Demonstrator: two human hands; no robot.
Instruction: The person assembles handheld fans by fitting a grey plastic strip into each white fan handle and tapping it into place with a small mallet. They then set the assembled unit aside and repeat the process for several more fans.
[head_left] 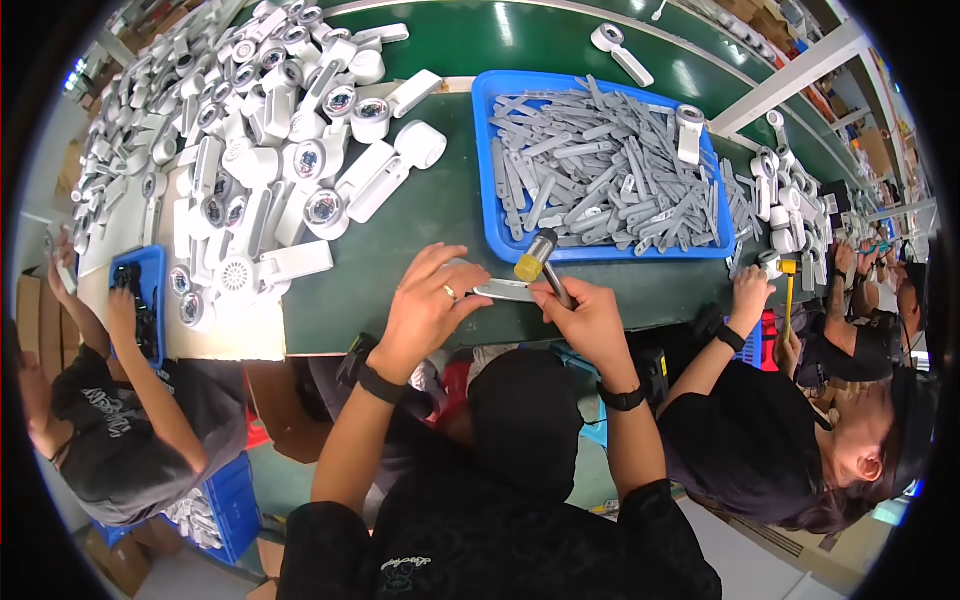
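The left hand (425, 310) presses flat on a long grey plastic piece (503, 290) that lies on the green belt (420, 215) just below the blue tray (486, 160); its long axis runs left to right, toward the right hand (590, 320). That hand, closed around the handle of a small mallet (540, 262), holds the yellow head just above the piece's right end, perhaps touching it. The tray holds many similar grey strips (600, 180); I see no labels on it.

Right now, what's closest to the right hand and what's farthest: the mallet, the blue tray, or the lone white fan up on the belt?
From the right hand:
1. Mallet, held in that hand.
2. Blue tray, just beyond it, full of grey strips.
3. Lone white fan, farthest, past the tray on the green belt.
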